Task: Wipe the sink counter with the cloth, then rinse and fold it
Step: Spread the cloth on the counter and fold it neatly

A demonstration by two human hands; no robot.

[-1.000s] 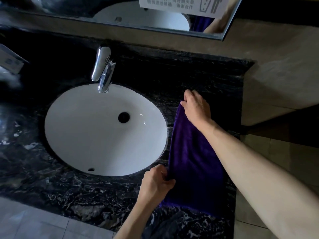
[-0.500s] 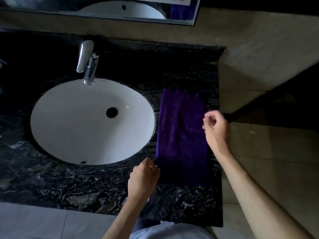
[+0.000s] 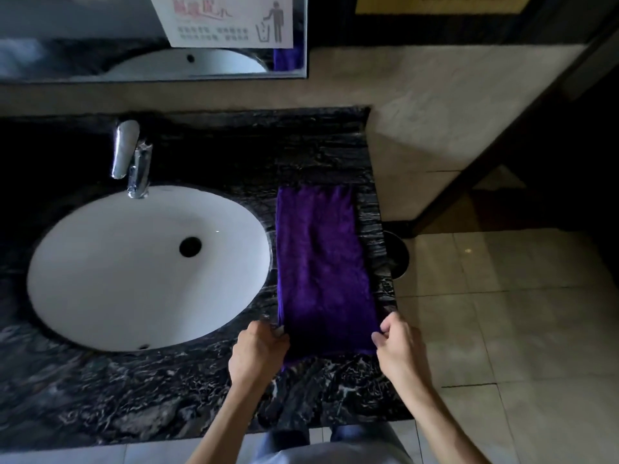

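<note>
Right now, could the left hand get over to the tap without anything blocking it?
Probably yes. The left hand pinches the purple cloth's near corner; only the open white basin lies between it and the tap, though it must release the cloth first.

- Near left corner of the purple cloth (image 3: 318, 262) covered by the left hand (image 3: 258, 351); near right corner covered by the right hand (image 3: 400, 346).
- Fingertips of both hands curled under, out of sight.
- Both forearms cut off by the bottom edge.
- Small print on the white notice (image 3: 222, 20) too blurred to read; top of it cropped.
- Round dark object (image 3: 398, 254) beside the counter (image 3: 134, 396) half hidden behind the counter's right edge.
- Mirror (image 3: 83, 38) cropped at top and left.
</note>
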